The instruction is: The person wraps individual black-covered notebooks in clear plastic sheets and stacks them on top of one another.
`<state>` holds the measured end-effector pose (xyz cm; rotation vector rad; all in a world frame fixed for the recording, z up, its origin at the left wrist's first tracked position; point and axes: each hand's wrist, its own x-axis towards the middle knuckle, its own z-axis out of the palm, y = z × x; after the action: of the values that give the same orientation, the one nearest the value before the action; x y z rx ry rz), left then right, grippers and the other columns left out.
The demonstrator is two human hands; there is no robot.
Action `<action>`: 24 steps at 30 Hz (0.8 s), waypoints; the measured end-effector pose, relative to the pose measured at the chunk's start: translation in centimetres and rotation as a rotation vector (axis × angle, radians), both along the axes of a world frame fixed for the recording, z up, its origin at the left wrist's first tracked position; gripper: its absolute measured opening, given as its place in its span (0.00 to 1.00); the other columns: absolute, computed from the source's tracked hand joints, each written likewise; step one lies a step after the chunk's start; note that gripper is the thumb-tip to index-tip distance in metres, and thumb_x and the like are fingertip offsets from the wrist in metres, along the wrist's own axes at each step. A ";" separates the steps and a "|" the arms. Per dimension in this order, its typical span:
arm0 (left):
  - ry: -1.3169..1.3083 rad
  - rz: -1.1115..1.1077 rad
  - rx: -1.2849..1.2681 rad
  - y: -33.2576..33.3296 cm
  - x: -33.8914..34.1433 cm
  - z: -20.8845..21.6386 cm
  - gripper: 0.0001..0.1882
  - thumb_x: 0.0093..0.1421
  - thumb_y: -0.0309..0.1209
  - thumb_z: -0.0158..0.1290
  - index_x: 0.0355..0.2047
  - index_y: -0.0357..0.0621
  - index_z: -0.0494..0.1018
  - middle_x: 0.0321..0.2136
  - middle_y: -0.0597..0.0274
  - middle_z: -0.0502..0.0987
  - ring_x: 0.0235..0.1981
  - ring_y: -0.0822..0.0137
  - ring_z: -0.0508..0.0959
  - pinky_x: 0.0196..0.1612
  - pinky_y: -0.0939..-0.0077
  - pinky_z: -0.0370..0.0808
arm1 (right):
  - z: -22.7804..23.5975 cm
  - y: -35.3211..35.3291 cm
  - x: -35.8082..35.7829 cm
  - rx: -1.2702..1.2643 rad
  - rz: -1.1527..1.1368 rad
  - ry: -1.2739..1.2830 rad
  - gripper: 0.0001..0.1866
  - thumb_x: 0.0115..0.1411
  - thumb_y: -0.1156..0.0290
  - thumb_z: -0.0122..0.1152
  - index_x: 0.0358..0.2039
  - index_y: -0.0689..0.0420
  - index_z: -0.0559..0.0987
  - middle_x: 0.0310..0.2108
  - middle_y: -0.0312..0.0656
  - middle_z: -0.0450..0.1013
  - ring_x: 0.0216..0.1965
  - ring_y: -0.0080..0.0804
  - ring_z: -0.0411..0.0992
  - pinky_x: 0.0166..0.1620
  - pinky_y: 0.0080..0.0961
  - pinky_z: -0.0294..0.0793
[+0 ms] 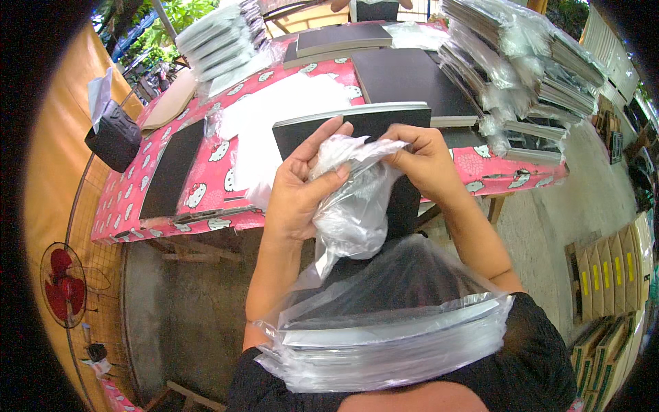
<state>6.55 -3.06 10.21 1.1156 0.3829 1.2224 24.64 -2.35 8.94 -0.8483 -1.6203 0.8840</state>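
Observation:
My left hand is closed round a crumpled clear plastic bag, its thumb pressed across the front. At the bag's upper right edge, my right hand pinches the gathered film between thumb and fingers. Below them, against my body, rests a bundle of flat sheets or thin packets under clear plastic; whether this film joins the bag in my hands I cannot tell. Just behind my hands a black-covered book with white page edges lies at the table's front, partly hidden by my fingers.
Loose white sheets cover part of the pink patterned table. Large black books lie farther back. Tall plastic-wrapped stacks stand at back left and right. A red fan is at far left, brown packages at right.

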 end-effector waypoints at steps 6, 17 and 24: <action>-0.258 -0.115 -0.112 -0.1 -1.8 -2.2 0.10 0.54 0.32 0.48 0.33 0.38 0.68 0.24 0.60 0.70 0.21 0.71 0.71 0.25 0.82 0.71 | -1.5 -0.8 -0.7 -0.134 -0.054 0.373 0.09 0.56 0.67 0.50 0.26 0.59 0.76 0.16 0.27 0.65 0.19 0.11 0.58 0.22 0.10 0.57; 0.278 0.221 -0.071 -1.1 0.8 -3.3 0.18 0.46 0.27 0.57 0.39 0.39 0.68 0.34 0.61 0.70 0.30 0.76 0.70 0.31 0.84 0.69 | -1.4 -2.2 -1.0 0.062 -0.299 -0.184 0.13 0.45 0.66 0.62 0.16 0.61 0.71 0.14 0.32 0.66 0.17 0.18 0.61 0.21 0.17 0.59; -0.189 0.204 -0.173 -1.3 1.2 -3.7 0.08 0.55 0.33 0.48 0.28 0.41 0.66 0.31 0.57 0.72 0.30 0.67 0.74 0.35 0.70 0.74 | -3.4 -2.4 0.0 0.009 -0.362 -0.107 0.07 0.48 0.70 0.58 0.24 0.61 0.75 0.19 0.35 0.70 0.23 0.20 0.66 0.28 0.16 0.64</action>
<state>7.79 -4.40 6.48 0.8199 0.4564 1.4334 24.61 -4.72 5.58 -1.1552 -1.4954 0.5835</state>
